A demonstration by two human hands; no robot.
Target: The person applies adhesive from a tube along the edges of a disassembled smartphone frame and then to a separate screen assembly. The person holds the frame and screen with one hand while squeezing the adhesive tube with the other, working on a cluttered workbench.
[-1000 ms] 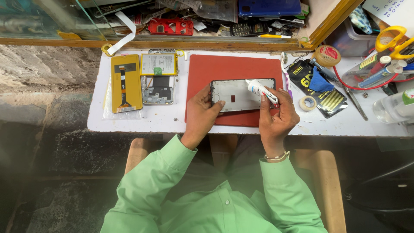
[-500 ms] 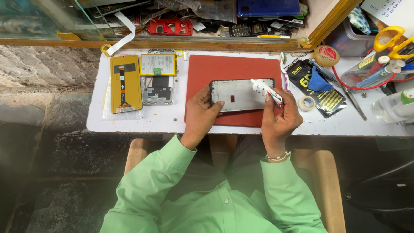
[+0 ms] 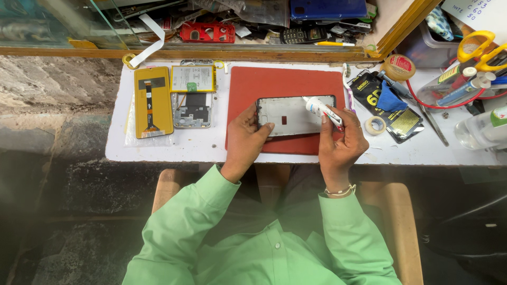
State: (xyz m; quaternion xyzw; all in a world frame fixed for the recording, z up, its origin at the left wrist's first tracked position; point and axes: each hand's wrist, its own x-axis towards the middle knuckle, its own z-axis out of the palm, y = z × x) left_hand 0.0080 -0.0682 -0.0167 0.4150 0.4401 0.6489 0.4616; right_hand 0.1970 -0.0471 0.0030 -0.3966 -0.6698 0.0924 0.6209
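A phone frame (image 3: pixel 290 114) with a pale inner face and dark border lies on a red mat (image 3: pixel 280 84). My left hand (image 3: pixel 248 134) grips the frame's left end, thumb on its lower edge. My right hand (image 3: pixel 342 141) holds a small white glue tube (image 3: pixel 323 111) slanted, its nozzle touching the frame's upper right edge. Green sleeves cover both my arms.
Left of the mat lie a yellow-backed screen part (image 3: pixel 152 101) and an opened phone body with a battery (image 3: pixel 193 95). Right of the mat sit a tape roll (image 3: pixel 375 125), a blue cloth (image 3: pixel 391 97), dark packets, tools, scissors (image 3: pixel 483 50) and a clear bottle (image 3: pixel 483 129). A cluttered shelf runs behind.
The glue tube's nozzle has moved along the frame's top edge, from mid-right toward the upper right corner. My left hand has kept its hold.
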